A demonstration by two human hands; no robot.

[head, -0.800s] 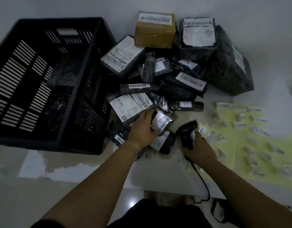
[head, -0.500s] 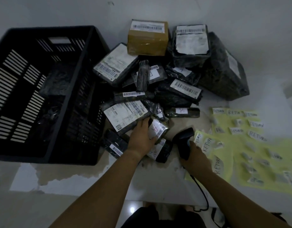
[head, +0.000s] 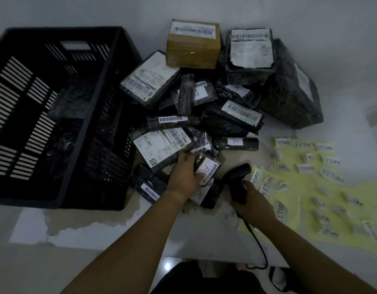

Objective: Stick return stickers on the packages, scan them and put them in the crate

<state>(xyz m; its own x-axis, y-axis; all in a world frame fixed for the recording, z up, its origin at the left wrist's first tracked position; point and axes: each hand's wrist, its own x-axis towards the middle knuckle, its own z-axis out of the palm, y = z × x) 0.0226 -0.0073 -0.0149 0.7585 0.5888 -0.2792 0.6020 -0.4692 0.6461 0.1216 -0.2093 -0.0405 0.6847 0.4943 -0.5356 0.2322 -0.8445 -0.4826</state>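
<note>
Parcel (head: pixel 208 169): small, wrapped in crinkly glossy black film, white label up with a hand-drawn "A" and a barcode strip. It sat on the near edge of the heap under the left hand, so not in the crate yet. Couldn't spot a return sticker on it.
Left hand (head: pixel 183 177): fingers curled over the parcel's far side, thumb down by the label. My guess is it was pinning the barcode flat and face-up for the scan.
Right hand (head: pixel 254 200): closed round the grip of the scanner (head: pixel 236 179), with the nose aimed across at the parcel just beside it.
Scanner: black, smooth plastic, pistol-shaped. Its cable (head: pixel 255 236) trailed back toward the person.
Stickers: RETURN slips (head: pixel 329 175), white and hand-lettered, on yellow backing sheets (head: pixel 300 200) just right of the right hand. A few edges were curled up. Probably parked there for easy grabbing.
Crate (head: pixel 56 31): left of the left hand, rigid black plastic with slotted walls and an open top. Some dark wrapped shapes inside, too murky to count.
Pile (head: pixel 232 122): beyond both hands, black-filmed flat packs and tubes overlapping, mostly with barcodes up.
Farthest: a brown taped cardboard box (head: pixel 194 49), and right of it a big lumpy black bag (head: pixel 289 98).
</note>
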